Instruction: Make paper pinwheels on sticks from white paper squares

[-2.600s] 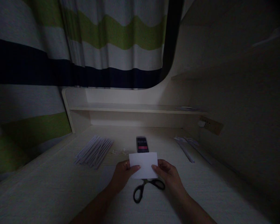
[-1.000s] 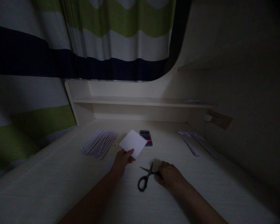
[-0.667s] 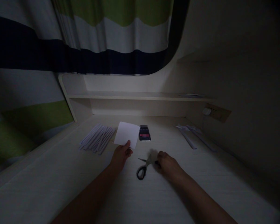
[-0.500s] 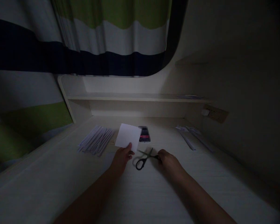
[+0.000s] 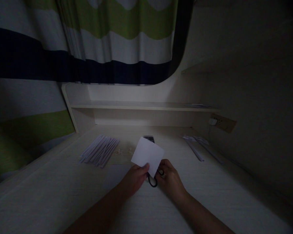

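Two hands meet low at centre: I see my left hand (image 5: 135, 178) pinching the near corner of a white paper card (image 5: 147, 156), tilted up off the bench (image 5: 63, 195), while my right hand (image 5: 169, 180) is closed on the black scissors (image 5: 152, 180) just beneath that card's lower edge. Both forearms angle inward from the near edge. Bare bench lies on either side; paper strips (image 5: 99, 151) lie well to the left, more strips (image 5: 197, 148) to the right, and a shelf (image 5: 141, 105) runs behind.
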{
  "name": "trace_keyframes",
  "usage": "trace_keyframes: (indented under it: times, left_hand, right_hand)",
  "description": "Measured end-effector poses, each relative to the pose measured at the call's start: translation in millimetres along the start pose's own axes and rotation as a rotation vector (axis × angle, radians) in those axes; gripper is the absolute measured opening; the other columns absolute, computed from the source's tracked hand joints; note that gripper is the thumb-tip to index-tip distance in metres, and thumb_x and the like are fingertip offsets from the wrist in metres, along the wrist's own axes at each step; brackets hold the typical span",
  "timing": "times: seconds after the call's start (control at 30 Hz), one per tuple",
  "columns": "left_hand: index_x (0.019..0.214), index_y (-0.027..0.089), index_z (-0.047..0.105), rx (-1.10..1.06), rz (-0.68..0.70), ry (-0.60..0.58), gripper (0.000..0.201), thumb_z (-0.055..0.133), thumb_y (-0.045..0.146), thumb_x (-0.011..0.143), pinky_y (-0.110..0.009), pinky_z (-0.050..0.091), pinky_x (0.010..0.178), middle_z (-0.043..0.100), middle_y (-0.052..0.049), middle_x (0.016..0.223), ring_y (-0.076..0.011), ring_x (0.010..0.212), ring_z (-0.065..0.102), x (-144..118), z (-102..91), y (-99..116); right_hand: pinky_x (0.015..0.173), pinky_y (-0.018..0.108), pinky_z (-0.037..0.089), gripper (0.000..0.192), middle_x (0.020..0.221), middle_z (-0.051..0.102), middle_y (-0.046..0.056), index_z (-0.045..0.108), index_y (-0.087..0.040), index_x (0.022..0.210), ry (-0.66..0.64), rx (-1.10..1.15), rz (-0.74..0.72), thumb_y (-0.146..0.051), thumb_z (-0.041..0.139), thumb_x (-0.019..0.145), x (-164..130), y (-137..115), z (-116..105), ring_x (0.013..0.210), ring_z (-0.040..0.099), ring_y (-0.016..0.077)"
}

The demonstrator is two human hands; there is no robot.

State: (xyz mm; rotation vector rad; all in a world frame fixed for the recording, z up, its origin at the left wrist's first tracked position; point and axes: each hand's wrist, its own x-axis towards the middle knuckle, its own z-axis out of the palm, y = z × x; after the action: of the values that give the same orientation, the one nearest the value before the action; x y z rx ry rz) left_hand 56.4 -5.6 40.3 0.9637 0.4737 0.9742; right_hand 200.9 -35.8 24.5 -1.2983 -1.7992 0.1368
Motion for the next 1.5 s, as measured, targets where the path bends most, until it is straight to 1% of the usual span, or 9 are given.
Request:
trace_keyframes:
  times: [0.13,0.27,0.37,0.63,0.73,0.83,0.97,1.17,1.5]
  left_hand:
    - [0.092,0.010,0.062,-0.056,0.013,-0.015,0.032,0.062,0.031,0.068,-0.033,0.039,0.081,0.065,-0.011,0.088,-0.0220,0.090,0.056,0,4.3,1]
    - [0.077,0.009,0.065,-0.047,0.012,0.098,0.028,0.062,0.035,0.067,-0.029,0.042,0.072,0.066,-0.007,0.071,-0.0193,0.076,0.059,-1,5.9,5]
    - [0.062,0.010,0.065,-0.027,0.045,0.174,0.025,0.062,0.034,0.067,-0.025,0.042,0.065,0.063,-0.004,0.056,-0.0155,0.062,0.058,-1,4.9,2]
    - [0.075,0.008,0.066,-0.015,0.041,0.158,0.025,0.061,0.031,0.068,-0.029,0.043,0.075,0.067,-0.009,0.069,-0.0198,0.075,0.060,-6,12.1,0]
    - [0.078,0.008,0.066,-0.029,0.040,0.139,0.025,0.061,0.030,0.068,-0.032,0.042,0.080,0.067,-0.010,0.076,-0.0212,0.082,0.059,-8,13.2,3]
    - [0.068,0.009,0.066,-0.004,0.061,0.223,0.021,0.067,0.029,0.062,-0.034,0.041,0.083,0.067,-0.008,0.072,-0.0217,0.082,0.059,-7,5.7,4]
    - [0.064,0.011,0.065,-0.050,0.166,0.359,0.021,0.073,0.027,0.053,-0.037,0.044,0.082,0.067,-0.007,0.072,-0.0208,0.079,0.060,-2,-11.2,10]
    - [0.069,0.008,0.066,0.104,0.102,0.409,0.022,0.067,0.029,0.061,-0.029,0.048,0.066,0.068,-0.010,0.069,-0.0166,0.065,0.063,0,-16.4,23]
    - [0.073,0.008,0.066,0.344,0.172,0.477,0.023,0.065,0.029,0.063,-0.024,0.049,0.053,0.068,-0.008,0.062,-0.0174,0.058,0.063,-5,-2.6,29]
  right_hand:
    - [0.068,0.029,0.049,0.011,0.085,0.049,0.007,0.059,-0.015,0.073,-0.037,0.011,-0.016,-0.013,0.049,0.074,-1,-7,3,0.075,0.054,0.0169]
    - [0.073,0.035,0.047,0.012,0.092,0.048,0.011,0.059,-0.015,0.080,0.075,-0.122,-0.150,-0.018,0.047,0.079,-2,-10,3,0.088,0.050,0.0218]
    - [0.067,0.034,0.046,0.013,0.080,0.053,0.010,0.056,-0.014,0.082,0.026,-0.212,-0.228,-0.018,0.043,0.081,-3,-16,5,0.078,0.051,0.0207]
    - [0.053,0.026,0.041,0.026,0.071,0.062,0.006,0.044,-0.014,0.099,-0.177,-0.244,0.095,-0.022,0.048,0.074,-9,-26,11,0.060,0.058,0.0187]
    - [0.052,0.024,0.040,0.042,0.071,0.064,0.003,0.041,-0.015,0.110,-0.221,-0.104,0.230,-0.017,0.051,0.069,-8,-23,9,0.059,0.059,0.0179]
    - [0.058,0.025,0.042,0.053,0.075,0.065,0.002,0.040,-0.016,0.116,-0.271,0.190,0.300,-0.011,0.050,0.064,-4,-10,3,0.065,0.060,0.0167]
    - [0.058,0.026,0.042,0.039,0.078,0.063,0.004,0.055,-0.013,0.099,-0.276,0.583,0.523,-0.018,0.055,0.061,6,12,-7,0.067,0.058,0.0175]
    - [0.049,0.024,0.035,0.043,0.055,0.048,-0.004,0.057,-0.015,0.099,-0.249,0.734,0.472,-0.040,0.061,0.065,8,6,-10,0.049,0.045,0.0100]
    - [0.041,0.022,0.030,0.048,0.052,0.042,-0.006,0.056,-0.016,0.092,-0.396,0.867,0.443,-0.050,0.062,0.060,0,-11,-3,0.042,0.036,0.0065]
